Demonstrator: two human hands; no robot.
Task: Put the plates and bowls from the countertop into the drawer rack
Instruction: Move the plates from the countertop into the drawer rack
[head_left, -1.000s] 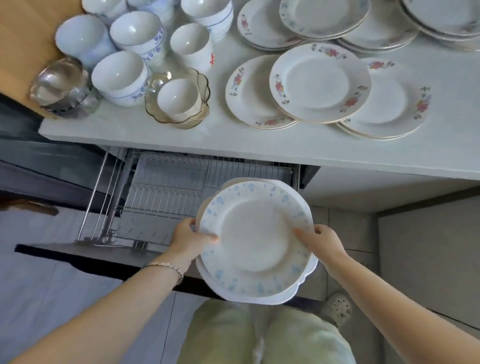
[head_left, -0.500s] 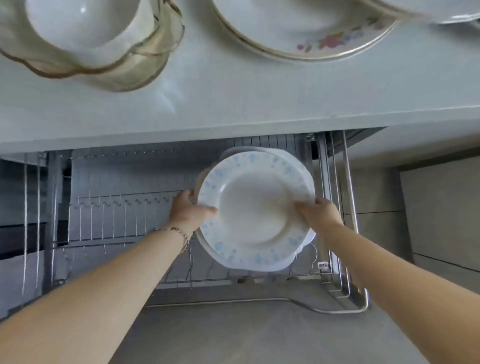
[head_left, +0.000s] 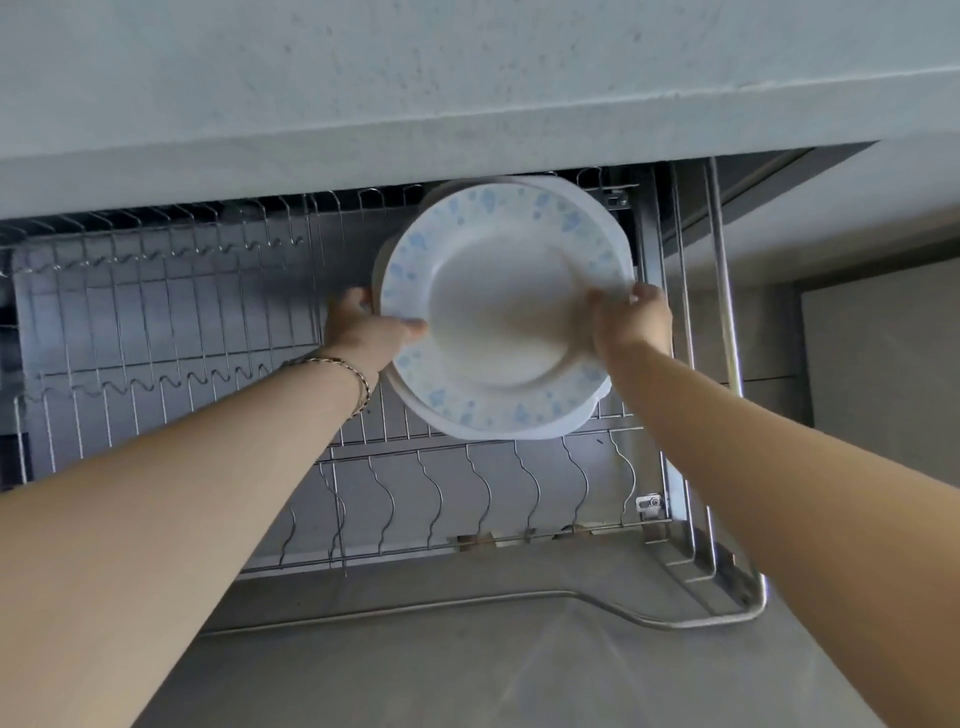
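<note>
Under the pale grey speckled stone countertop (head_left: 467, 78), whose edge fills the top of the view, a stainless-steel wire drawer rack (head_left: 171, 322) stands pulled out. Its grey metal front panel (head_left: 467, 665) is nearest the camera, and there are beige tiles (head_left: 878, 364) at the right. Over the rack's right half, a small stack of round white plates with blue-flecked rims (head_left: 498, 322) is held tilted, facing the camera. The left hand (head_left: 363, 332), with a thin gold chain bracelet (head_left: 358, 379) at its wrist, grips the stack's left edge, thumb on the rim. The right hand (head_left: 631, 325) curls round the right edge. Whether the stack touches the wires cannot be told, and the number of plates is hidden.
</note>
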